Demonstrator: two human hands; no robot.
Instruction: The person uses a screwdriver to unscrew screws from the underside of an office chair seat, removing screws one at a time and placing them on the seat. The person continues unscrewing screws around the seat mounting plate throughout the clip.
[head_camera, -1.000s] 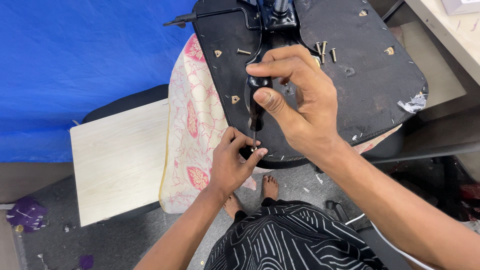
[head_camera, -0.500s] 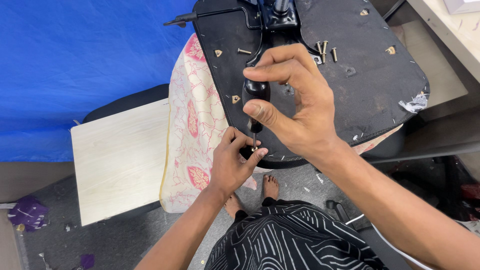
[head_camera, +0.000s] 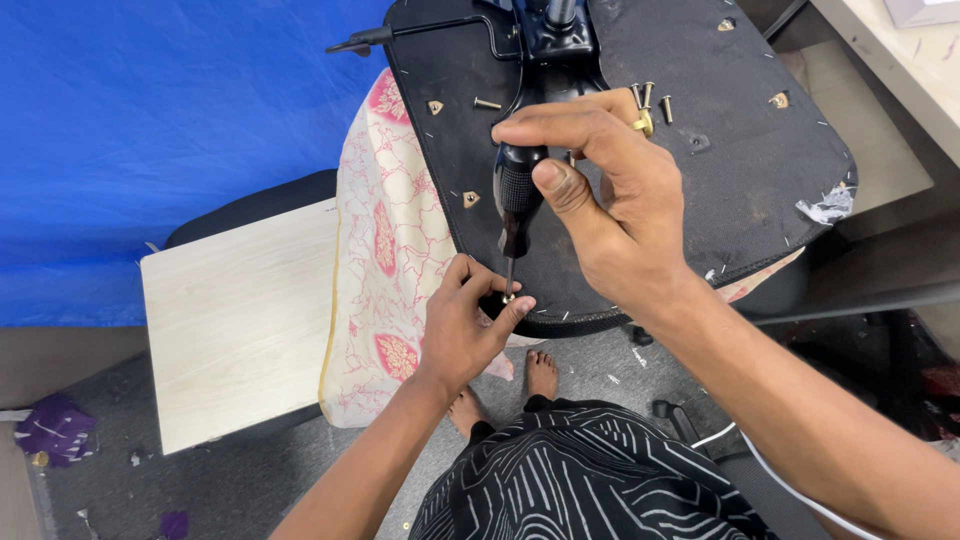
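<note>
Showing, head view, a single entry: one screwdriver, black ribbed handle with a thin metal shaft, standing close to upright with its tip down at the near rim of an upturned black seat base. Right hand: fingers and thumb closed tight around the top of the handle, thumb pressed along its side. Left hand: thumb and forefinger pinched together around a small brass-coloured screw, right where the shaft tip meets the seat edge; hand touching the rim. Seat base: dark fabric-covered underside, stapled along its border, with a black metal lever and bracket mounted at the far end. Loose on its surface: a short row of bolts just behind the right hand's knuckles, one bolt lying flat left of the bracket, and several brass threaded inserts set into the panel. Torn scrap of clear plastic at the right edge. Under the seat base: cream cloth with pink-red floral print, draped down toward the floor. Left of the cloth: pale wooden board, flat. Behind: blue tarpaulin. Below: grey floor, the person's bare feet and black garment with white line pattern. Purple crumpled scrap at far left on the floor.
</note>
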